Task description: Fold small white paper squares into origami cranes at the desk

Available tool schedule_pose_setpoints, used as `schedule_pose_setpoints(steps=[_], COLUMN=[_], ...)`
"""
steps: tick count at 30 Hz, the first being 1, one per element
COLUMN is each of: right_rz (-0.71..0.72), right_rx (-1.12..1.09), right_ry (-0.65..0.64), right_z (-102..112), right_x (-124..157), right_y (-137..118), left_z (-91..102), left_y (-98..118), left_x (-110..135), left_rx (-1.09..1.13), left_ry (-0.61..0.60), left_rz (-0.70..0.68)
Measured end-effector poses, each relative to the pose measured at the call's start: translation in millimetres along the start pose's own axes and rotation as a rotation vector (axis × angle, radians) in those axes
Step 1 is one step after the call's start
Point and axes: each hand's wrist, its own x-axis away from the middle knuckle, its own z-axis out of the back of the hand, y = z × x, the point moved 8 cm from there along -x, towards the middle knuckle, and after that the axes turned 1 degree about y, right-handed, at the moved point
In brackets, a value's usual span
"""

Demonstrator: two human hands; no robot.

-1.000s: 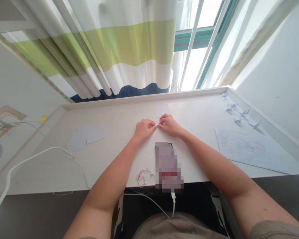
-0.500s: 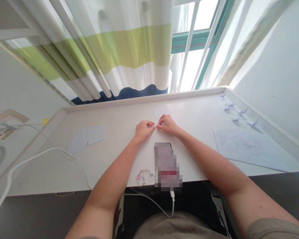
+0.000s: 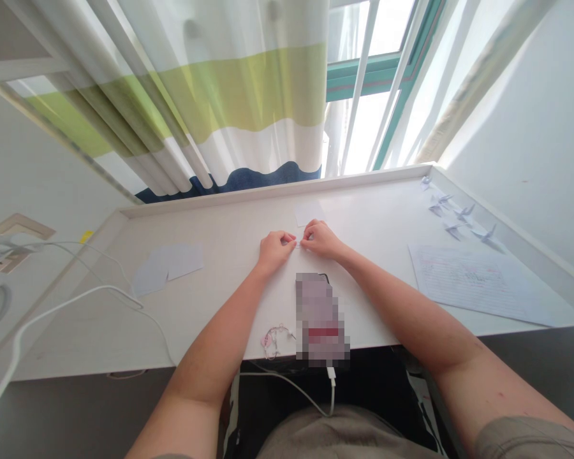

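Observation:
My left hand (image 3: 274, 250) and my right hand (image 3: 322, 240) meet fingertip to fingertip above the middle of the white desk. Both are closed in a pinch on a small piece of white folded paper (image 3: 298, 245), mostly hidden by the fingers. Just beyond my right hand lies a square sheet of white paper (image 3: 308, 212). Nearer to me, a phone (image 3: 318, 312), its screen blurred out, rests at the desk's front edge with a beaded strap (image 3: 273, 338) beside it.
Several folded paper cranes (image 3: 456, 229) stand along the right side, with written sheets (image 3: 473, 280) below them. Blank paper squares (image 3: 172, 264) lie at left. A white cable (image 3: 62, 303) loops over the left side; a charging cable (image 3: 331, 382) hangs from the phone. A raised rim (image 3: 277, 190) borders the back.
The fingertips have shifted very slightly around the small paper. Otherwise the hands and the things on the desk stay in place; the view moves a little.

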Motion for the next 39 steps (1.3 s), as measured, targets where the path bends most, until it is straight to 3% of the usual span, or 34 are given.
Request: schedule_pose_setpoints(steps=[14,22,26,29,33,39], right_rz=[0.016,-0.113,-0.201,-0.111,0.027,0.055], right_rx=[-0.021,-0.256,-0.344,-0.266,0.002,0.074], right_ry=[0.002,-0.011,0.111,0.112,0.073,0.035], right_z=[1.6,11.2,19.5,13.1,1.1,-0.4], right_x=[0.6,1.8,6.2,6.3,6.8,7.3], right_y=[0.7,13.3,19.0,8.0,-6.4,-9.7], left_z=[-1.0,-1.2,-1.4,-1.2,-1.6,6.1], left_y=[-3.1,-4.9,-5.4,-6.6,-6.5,-7.6], left_x=[-2.6,-3.2,-3.2,-3.1,-2.5,-0.2], left_rx=[-0.012,0.013,0.028,0.034,0.087,0.202], left_ry=[0.038,0.028,0.029,0.029,-0.023,-0.086], left_rz=[0.034,0.045,0.049,0.050,0.017,-0.003])
